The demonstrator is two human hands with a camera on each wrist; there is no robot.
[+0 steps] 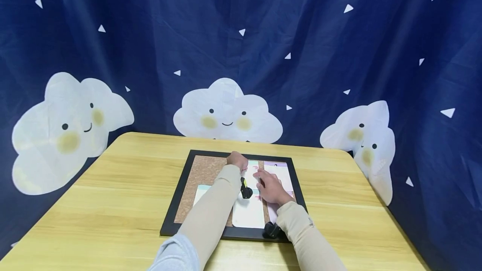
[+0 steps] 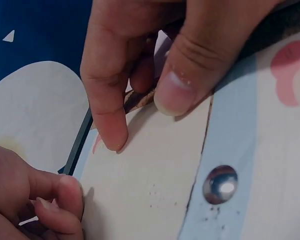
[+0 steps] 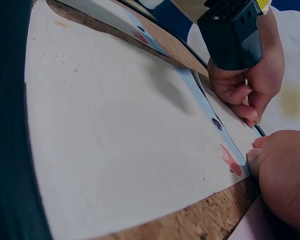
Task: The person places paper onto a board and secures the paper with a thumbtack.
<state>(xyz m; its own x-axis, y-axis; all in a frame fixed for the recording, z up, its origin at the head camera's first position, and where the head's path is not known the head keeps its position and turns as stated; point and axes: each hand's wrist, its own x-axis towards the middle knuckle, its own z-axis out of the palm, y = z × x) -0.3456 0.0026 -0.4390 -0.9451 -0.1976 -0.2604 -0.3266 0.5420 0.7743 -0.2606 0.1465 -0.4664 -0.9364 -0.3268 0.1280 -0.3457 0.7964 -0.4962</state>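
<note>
Under both hands, a white note card (image 2: 150,165) lies toward the corkboard's far side. My left hand (image 1: 238,160) rests its forefinger and thumb on that card, the two tips apart on its face, other fingers tucked behind. At the opposite edge of the card is my right hand (image 1: 272,187), whose thumb and forefinger (image 2: 70,192) pinch the edge. Just nearer to me lies a second card (image 3: 120,125) with a light blue strip and a pink figure. A shiny domed pin (image 2: 220,184) sits in that strip.
The corkboard (image 1: 207,166) has a black frame (image 1: 175,204) and lies on a wooden table (image 1: 113,187). Another card (image 1: 200,191) is partly behind my left forearm. Purple-topped cards (image 1: 278,172) line the right side. A dark blue curtain (image 1: 158,32) hangs behind.
</note>
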